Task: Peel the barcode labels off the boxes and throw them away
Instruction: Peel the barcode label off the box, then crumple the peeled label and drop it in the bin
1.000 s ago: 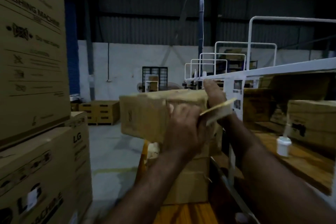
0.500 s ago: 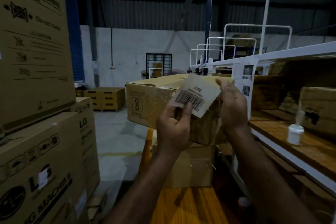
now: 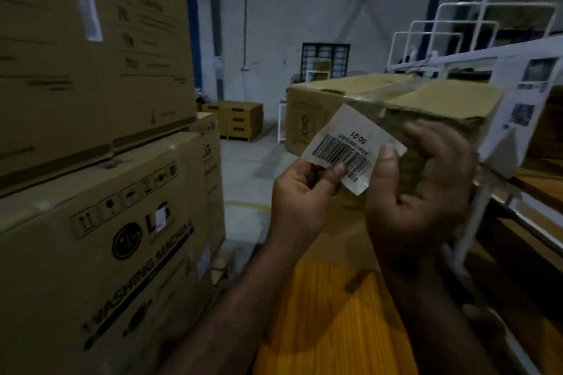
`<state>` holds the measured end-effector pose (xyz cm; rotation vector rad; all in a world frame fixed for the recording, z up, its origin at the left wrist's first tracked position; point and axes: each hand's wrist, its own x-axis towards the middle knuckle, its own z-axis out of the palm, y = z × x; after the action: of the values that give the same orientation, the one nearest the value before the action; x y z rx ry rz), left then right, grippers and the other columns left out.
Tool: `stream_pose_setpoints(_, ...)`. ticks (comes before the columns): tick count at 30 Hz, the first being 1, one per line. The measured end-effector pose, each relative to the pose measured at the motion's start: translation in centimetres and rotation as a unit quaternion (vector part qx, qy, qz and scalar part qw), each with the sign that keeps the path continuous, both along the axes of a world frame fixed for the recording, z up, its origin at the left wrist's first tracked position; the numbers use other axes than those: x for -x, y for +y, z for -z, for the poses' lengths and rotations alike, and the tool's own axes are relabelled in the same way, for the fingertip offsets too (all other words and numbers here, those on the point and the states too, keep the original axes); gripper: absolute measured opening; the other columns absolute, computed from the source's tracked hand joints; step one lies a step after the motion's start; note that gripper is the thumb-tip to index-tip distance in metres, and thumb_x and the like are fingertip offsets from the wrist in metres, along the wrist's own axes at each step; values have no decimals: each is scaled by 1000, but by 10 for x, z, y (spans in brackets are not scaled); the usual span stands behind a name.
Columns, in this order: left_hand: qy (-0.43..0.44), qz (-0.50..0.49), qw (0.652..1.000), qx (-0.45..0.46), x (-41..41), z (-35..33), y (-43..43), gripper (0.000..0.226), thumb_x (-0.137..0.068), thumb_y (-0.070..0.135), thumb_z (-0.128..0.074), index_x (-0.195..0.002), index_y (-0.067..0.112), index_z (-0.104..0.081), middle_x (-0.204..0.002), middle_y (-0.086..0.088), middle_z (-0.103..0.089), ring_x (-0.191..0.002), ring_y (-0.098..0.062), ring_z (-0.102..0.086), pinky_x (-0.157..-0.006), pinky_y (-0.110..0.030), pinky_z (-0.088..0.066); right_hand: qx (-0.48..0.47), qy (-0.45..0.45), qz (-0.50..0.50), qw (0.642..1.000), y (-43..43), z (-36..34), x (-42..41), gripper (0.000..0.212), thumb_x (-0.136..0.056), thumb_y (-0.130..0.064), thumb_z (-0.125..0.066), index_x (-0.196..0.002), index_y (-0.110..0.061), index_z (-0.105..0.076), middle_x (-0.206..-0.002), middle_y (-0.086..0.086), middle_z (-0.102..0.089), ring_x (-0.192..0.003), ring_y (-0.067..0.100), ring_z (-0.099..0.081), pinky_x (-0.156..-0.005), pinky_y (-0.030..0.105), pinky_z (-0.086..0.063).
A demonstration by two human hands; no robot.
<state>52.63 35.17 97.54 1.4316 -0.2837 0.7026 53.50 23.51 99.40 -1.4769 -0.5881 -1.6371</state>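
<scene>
A white barcode label [image 3: 347, 146], printed 50/21, is free of the cardboard and held in front of the brown box [image 3: 359, 94]. My left hand [image 3: 301, 192] pinches its lower left edge between thumb and fingers. My right hand [image 3: 420, 195] is palm up with fingers curled, and its thumb tip touches the label's right edge. The box sits on another carton, with clear tape across its top. A large LG washing-machine carton [image 3: 100, 246] on the left carries small white labels.
Tall stacked LG cartons [image 3: 91, 39] wall off the left side. A white metal rack [image 3: 487, 179] with wooden shelves runs along the right. An orange surface [image 3: 329, 307] lies below my arms. Low boxes on a pallet [image 3: 237, 122] stand on the grey floor behind.
The label came off the box and both hands lowered it toward me. The view has shifted down and to the left, so the LG cartons loom larger.
</scene>
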Motion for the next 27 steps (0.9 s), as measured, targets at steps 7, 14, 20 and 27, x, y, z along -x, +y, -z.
stream_pose_setpoints(7,77,-157,985,11,55,55,69,16,-91,16,-67,-107,13,-70,-97,-1,-76,-90,-13,-72,-77,-29,-60,20,330,-348,877,77,52,10,28,-94,-15,-64,-121,-18,-57,-109,-23,-60,-96,-1,-64,-71,17,-57)
stream_pose_setpoints(14,156,-328,927,99,155,122,85,15,-91,9,-66,-101,20,-71,-83,6,-78,-71,-2,-70,-67,-17,-54,110,520,-579,619,132,108,43,32,-90,-10,-68,-116,-22,-54,-102,1,-70,-86,11,-73,-65,25,-59)
stream_pose_setpoints(20,214,-512,805,208,270,186,64,13,-95,15,-64,-103,9,-72,-80,-4,-74,-62,-7,-65,-63,-24,-52,269,588,-667,371,172,171,129,16,-90,-3,-67,-104,-10,-64,-98,10,-75,-79,19,-73,-65,32,-60)
stream_pose_setpoints(27,227,-688,621,299,395,217,42,27,-96,29,-62,-89,6,-72,-70,-9,-69,-58,-15,-62,-61,-31,-52,439,503,-703,247,202,203,263,16,-87,-1,-67,-89,-15,-62,-84,8,-70,-67,15,-68,-53,26,-52)
